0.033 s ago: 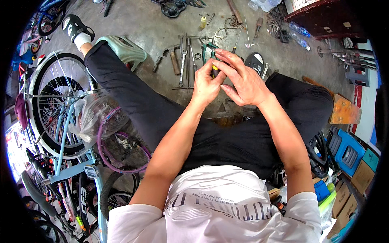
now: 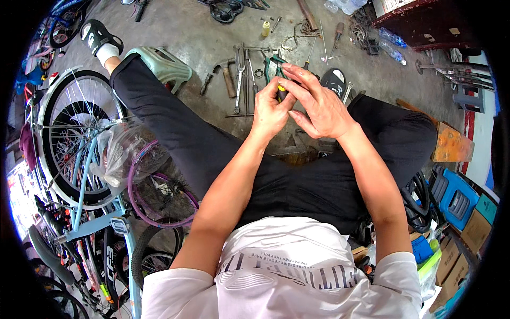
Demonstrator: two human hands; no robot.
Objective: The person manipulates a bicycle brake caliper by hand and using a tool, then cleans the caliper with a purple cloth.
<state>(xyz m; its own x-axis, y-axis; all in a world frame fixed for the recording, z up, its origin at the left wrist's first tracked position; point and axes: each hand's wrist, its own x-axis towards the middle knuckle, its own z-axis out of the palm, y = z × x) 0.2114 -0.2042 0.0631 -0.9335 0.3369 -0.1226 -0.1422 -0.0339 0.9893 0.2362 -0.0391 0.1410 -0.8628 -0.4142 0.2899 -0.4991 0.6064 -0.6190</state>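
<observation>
My left hand [image 2: 270, 110] is closed around a short black-and-yellow handle [image 2: 282, 91]; most of it is hidden, so its full kind does not show. Over it lies my right hand [image 2: 321, 106], fingers stretched out and touching the left hand's fingers, thumb apart. Just beyond both hands, green-handled pliers [image 2: 274, 66] rest on the floor. Left of these lie a combination wrench [image 2: 239, 85], thin metal rods and a hammer [image 2: 229, 81] with a wooden handle. A wrench [image 2: 348, 92] lies beside my right shoe.
A bicycle wheel [image 2: 48, 135] and a pale blue frame [image 2: 87, 228] stand at left, near a purple rim [image 2: 133, 194]. A pale green plastic stool [image 2: 169, 65] lies by my left leg. Farther off are a small yellow bottle [image 2: 266, 28], a screwdriver [image 2: 339, 33] and a chain [image 2: 360, 36].
</observation>
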